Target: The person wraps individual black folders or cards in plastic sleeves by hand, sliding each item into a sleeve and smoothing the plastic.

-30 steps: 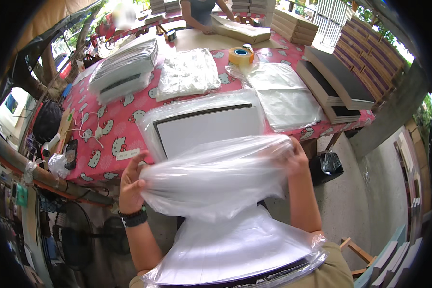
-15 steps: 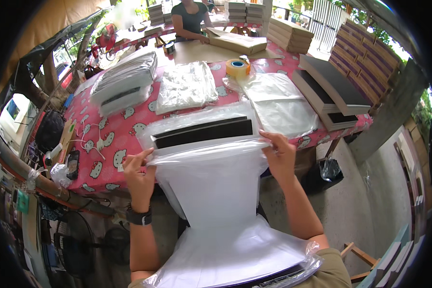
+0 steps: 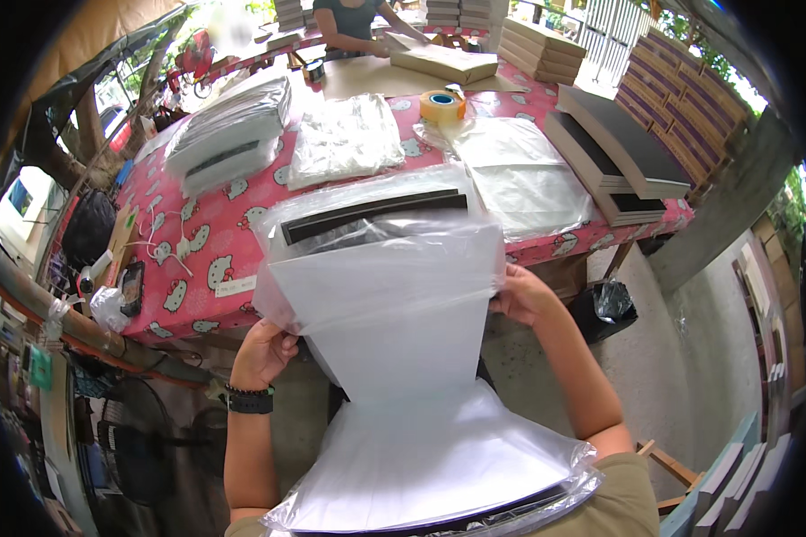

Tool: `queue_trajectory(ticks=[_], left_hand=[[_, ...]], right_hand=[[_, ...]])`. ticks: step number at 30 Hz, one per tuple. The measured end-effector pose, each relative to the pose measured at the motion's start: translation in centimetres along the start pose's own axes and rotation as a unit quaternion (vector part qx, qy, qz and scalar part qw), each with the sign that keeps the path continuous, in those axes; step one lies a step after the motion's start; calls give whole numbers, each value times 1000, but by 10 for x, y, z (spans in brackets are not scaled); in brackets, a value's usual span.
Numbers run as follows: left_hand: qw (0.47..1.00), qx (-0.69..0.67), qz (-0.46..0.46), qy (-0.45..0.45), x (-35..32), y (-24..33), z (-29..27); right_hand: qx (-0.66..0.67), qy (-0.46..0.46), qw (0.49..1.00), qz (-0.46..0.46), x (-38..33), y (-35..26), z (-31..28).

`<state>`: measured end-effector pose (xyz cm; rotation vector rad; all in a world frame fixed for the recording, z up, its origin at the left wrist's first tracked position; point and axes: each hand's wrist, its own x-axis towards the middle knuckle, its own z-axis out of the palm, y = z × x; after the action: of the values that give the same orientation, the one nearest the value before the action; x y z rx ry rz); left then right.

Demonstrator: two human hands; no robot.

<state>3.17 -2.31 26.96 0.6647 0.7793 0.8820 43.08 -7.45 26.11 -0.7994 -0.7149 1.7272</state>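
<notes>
My left hand (image 3: 261,351) and my right hand (image 3: 523,295) grip the two side edges of a clear plastic bag (image 3: 376,268) stretched over a white flat board (image 3: 394,349) that rises from my lap. The bag's far end lies over a black-edged flat panel (image 3: 372,215) at the near edge of the table. A stack of white sheets in plastic (image 3: 430,465) rests against my chest. A black watch sits on my left wrist.
A pink patterned tablecloth (image 3: 206,259) covers the table. On it lie a bagged stack (image 3: 228,134), folded clear bags (image 3: 345,139), more clear bags (image 3: 519,174), a tape roll (image 3: 442,105) and dark flat boxes (image 3: 618,152). Another person (image 3: 354,22) works at the far side.
The bag was puffed up and loose between my hands; now it is pulled flat and further down over the white board, with both hands lower on its sides.
</notes>
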Motion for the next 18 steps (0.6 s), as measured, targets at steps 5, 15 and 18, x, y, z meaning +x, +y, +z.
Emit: queue_trajectory(ticks=[5, 15, 18], left_hand=[[999, -29, -9, -28, -19, -37, -12], [977, 129, -160, 62, -62, -164, -74], [953, 236, -131, 135, -39, -194, -93]], right_hand=[[-55, 42, 997, 29, -32, 64, -44], [-184, 167, 962, 117, -97, 160, -58], [-274, 217, 937, 25, -78, 198, -85]])
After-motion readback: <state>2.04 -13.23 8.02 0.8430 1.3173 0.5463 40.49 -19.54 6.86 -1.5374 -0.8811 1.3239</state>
